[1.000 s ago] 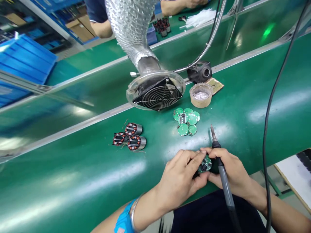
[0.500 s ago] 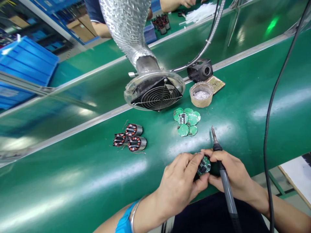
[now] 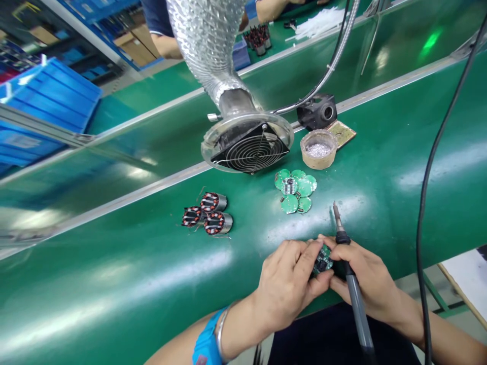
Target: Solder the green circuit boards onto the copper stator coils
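Small round circuit board (image 3: 322,262), green, studded with dark parts and silvery spots. Sits pinched between thumb and fingers of the left hand (image 3: 289,284) and the fingertips of the right hand (image 3: 365,279), face tilted up, edges partly hidden by the fingers. Soldering iron (image 3: 352,284), slim, with dark grey grip, black collar and bare metal tip. Lies slanted across the right hand, grip trailing back past the wrist, tip sticking out beyond the knuckles, pointing away, clear of the board.
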### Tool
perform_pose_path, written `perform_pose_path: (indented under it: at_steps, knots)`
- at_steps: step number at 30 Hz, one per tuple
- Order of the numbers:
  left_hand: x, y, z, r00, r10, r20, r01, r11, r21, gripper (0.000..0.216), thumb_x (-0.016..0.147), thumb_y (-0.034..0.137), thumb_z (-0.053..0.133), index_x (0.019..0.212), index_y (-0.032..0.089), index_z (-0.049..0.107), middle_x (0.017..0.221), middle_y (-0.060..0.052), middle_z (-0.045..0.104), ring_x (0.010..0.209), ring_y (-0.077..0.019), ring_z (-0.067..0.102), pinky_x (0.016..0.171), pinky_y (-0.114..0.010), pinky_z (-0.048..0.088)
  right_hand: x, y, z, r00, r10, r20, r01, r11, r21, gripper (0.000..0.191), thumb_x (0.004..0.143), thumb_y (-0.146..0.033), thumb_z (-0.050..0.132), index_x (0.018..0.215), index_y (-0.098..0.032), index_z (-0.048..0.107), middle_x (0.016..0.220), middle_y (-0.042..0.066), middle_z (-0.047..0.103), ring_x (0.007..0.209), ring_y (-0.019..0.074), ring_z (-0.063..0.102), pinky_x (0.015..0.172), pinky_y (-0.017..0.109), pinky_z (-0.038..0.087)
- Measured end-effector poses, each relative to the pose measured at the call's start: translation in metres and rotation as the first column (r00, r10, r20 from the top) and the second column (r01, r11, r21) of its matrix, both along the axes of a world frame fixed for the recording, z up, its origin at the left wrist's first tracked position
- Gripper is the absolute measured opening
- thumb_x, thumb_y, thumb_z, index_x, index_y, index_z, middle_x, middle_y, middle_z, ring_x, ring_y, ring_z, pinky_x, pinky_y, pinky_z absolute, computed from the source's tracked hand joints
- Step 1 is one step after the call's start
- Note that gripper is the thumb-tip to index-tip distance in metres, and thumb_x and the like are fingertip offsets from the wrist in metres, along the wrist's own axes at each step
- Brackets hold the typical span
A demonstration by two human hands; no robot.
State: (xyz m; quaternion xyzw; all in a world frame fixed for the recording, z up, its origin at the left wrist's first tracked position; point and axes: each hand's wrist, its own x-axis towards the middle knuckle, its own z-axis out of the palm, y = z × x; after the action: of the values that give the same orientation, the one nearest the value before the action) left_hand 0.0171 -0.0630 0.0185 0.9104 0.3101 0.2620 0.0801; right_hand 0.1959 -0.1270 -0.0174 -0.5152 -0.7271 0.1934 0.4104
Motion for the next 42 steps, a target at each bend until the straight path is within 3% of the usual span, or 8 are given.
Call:
perform_pose_path:
  at_steps: [11,16,20,22,27,33,38,42]
  knots:
    - [0.003,0.002,0.001,0.990,-0.096,0.108,0.101,0.994,-0.042,0.031,0.095,0.029,0.054,0.118,0.009,0.057,0.103,-0.013,0.072,0.094,-0.0202,0.068,0.084,-0.032,0.059,-0.001,0.002,0.007,0.982,0.028,0.188,-0.053,0.990,0.132,0.021,0.090,-0.013,0.056,0.110,-0.018,0.058,0.113,0.012,0.070,0.115,0.0261,0.063,0.094,0.042,0.057]
    - [-0.009,0.010,-0.005,0.981,-0.058,0.186,0.117,0.939,-0.324,0.071,0.084,0.055,0.062,0.136,0.012,0.043,0.114,-0.015,0.069,0.105,-0.0241,0.067,0.091,-0.039,0.057,-0.004,0.000,0.007,0.988,-0.099,0.115,0.080,0.985,0.156,0.018,0.088,-0.018,0.064,0.103,-0.020,0.056,0.102,0.009,0.072,0.095,0.0243,0.072,0.081,0.034,0.062]
    - [-0.021,0.020,-0.001,0.966,0.088,0.241,0.132,0.636,-0.761,0.044,0.084,0.038,0.069,0.120,0.014,0.059,0.106,-0.011,0.070,0.092,-0.0192,0.069,0.080,-0.032,0.059,-0.003,-0.001,0.004,0.985,-0.137,0.105,0.118,0.979,0.166,0.027,0.083,-0.016,0.071,0.103,-0.020,0.054,0.094,0.006,0.071,0.090,0.0233,0.073,0.082,0.031,0.062]
    - [-0.023,0.023,-0.001,0.957,0.142,0.251,0.145,0.516,-0.844,0.022,0.087,0.026,0.064,0.105,0.014,0.066,0.094,-0.007,0.072,0.078,-0.0142,0.068,0.071,-0.025,0.057,-0.002,-0.001,0.004,0.985,-0.127,0.115,0.106,0.980,0.167,0.026,0.083,-0.017,0.071,0.101,-0.021,0.053,0.088,0.004,0.071,0.089,0.0232,0.073,0.081,0.031,0.062]
    - [-0.018,0.027,-0.007,0.943,0.159,0.293,0.173,0.521,-0.836,0.015,0.086,0.024,0.063,0.096,0.016,0.071,0.089,-0.004,0.068,0.070,-0.0118,0.064,0.065,-0.023,0.052,-0.002,-0.001,0.004,0.983,-0.139,0.120,0.120,0.981,0.152,0.023,0.084,-0.018,0.069,0.100,-0.023,0.053,0.088,0.004,0.072,0.087,0.0244,0.074,0.074,0.032,0.063]
    - [-0.009,0.023,-0.004,0.912,0.317,0.262,0.180,0.264,-0.948,0.014,0.082,0.027,0.063,0.079,0.014,0.060,0.071,0.000,0.060,0.054,-0.0076,0.056,0.053,-0.019,0.049,-0.003,0.000,0.006,0.985,-0.125,0.117,0.106,0.981,0.162,0.024,0.084,-0.016,0.070,0.100,-0.022,0.054,0.091,0.005,0.072,0.088,0.0243,0.074,0.075,0.031,0.062]
    - [-0.007,0.024,0.000,0.881,0.456,0.129,0.251,-0.218,-0.943,0.034,0.077,0.046,0.066,0.083,0.017,0.049,0.062,0.003,0.059,0.045,-0.0105,0.058,0.040,-0.020,0.048,-0.004,0.002,0.008,0.988,-0.108,0.110,0.091,0.984,0.153,0.022,0.085,-0.015,0.068,0.100,-0.022,0.054,0.090,0.004,0.072,0.090,0.0241,0.073,0.076,0.031,0.062]
    - [-0.005,0.040,0.005,0.946,0.318,-0.071,0.099,-0.488,-0.867,0.045,0.082,0.058,0.058,0.077,0.014,0.051,0.057,-0.001,0.062,0.038,-0.0126,0.057,0.031,-0.020,0.045,-0.003,0.003,0.007,0.989,-0.089,0.117,0.069,0.984,0.166,0.024,0.084,-0.014,0.069,0.101,-0.020,0.054,0.096,0.007,0.072,0.093,0.0237,0.073,0.079,0.030,0.061]
